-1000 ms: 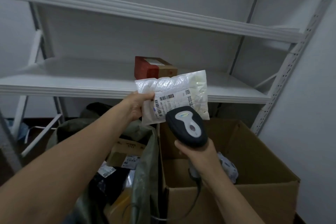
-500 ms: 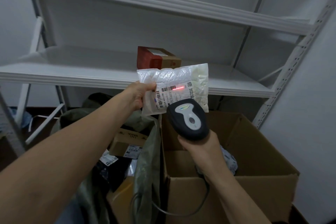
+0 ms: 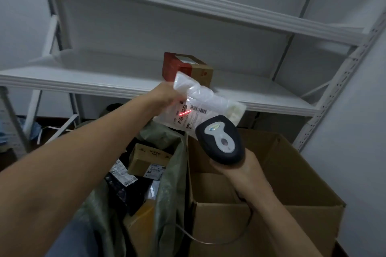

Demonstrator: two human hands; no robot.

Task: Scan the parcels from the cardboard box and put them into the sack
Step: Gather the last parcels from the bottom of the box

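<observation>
My left hand point(image 3: 167, 96) grips a white plastic parcel point(image 3: 205, 102) by its left end and holds it tilted above the open green sack point(image 3: 167, 190). A red scan line falls across the parcel's barcode label point(image 3: 189, 115). My right hand point(image 3: 240, 170) holds a black and grey barcode scanner point(image 3: 220, 140) just below and right of the parcel, over the open cardboard box point(image 3: 292, 173). The sack holds several parcels, among them a brown carton point(image 3: 148, 160) and dark bags.
A white metal shelving unit point(image 3: 94, 81) stands behind, with a red and brown box point(image 3: 186, 67) on its lower shelf. The scanner's cable point(image 3: 208, 240) hangs down the box's front. A grey wall point(image 3: 355, 152) closes in on the right. Clutter lies on the floor at the left.
My left hand has tipped the parcel from upright to a slant and carried it left, over the sack. The red scan line now sits lower on the label. The scanner has barely shifted.
</observation>
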